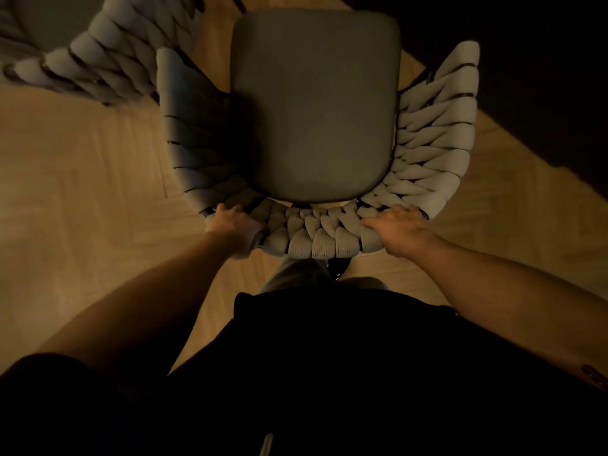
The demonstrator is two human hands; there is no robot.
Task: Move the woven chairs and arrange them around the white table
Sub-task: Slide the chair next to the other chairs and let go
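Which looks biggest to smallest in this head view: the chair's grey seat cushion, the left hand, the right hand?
1. Grey seat cushion, by far the largest.
2. Left hand and right hand look about alike, so no ranking; both rest on the woven chair back.

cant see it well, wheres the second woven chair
In the head view, the second grey woven chair sits upper left on the wooden floor, beside the held grey-cushioned woven chair.
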